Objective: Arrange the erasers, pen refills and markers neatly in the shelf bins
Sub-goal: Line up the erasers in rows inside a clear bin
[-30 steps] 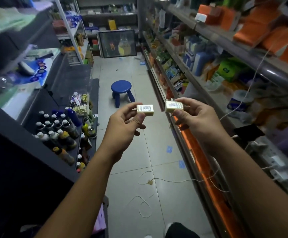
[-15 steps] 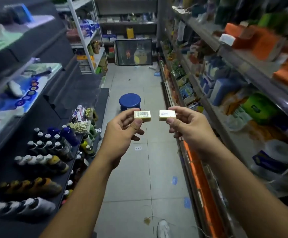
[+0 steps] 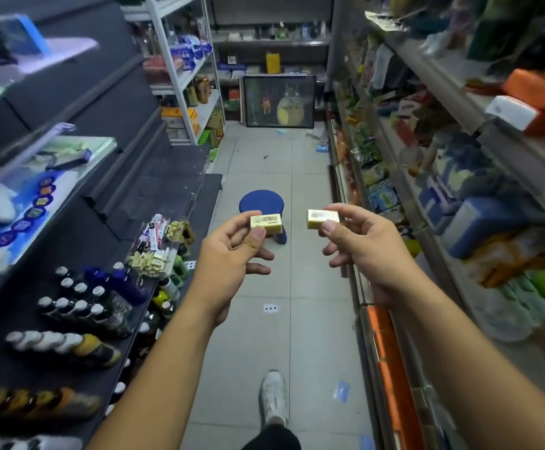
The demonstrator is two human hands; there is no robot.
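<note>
Fingers (image 3: 244, 220) of the left hand (image 3: 228, 258) pinch one eraser (image 3: 266, 221), the right hand (image 3: 358, 251) pinches another eraser (image 3: 323, 218); I judge both unbinned, with the eraser bin (image 3: 171, 252) left of the fingers.

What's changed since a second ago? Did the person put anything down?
Nothing was taken or let go. The person has stepped forward along the aisle: the blue stool looks nearer and a white shoe shows below. The left hand still pinches one eraser and the right hand the other eraser, side by side.
</note>
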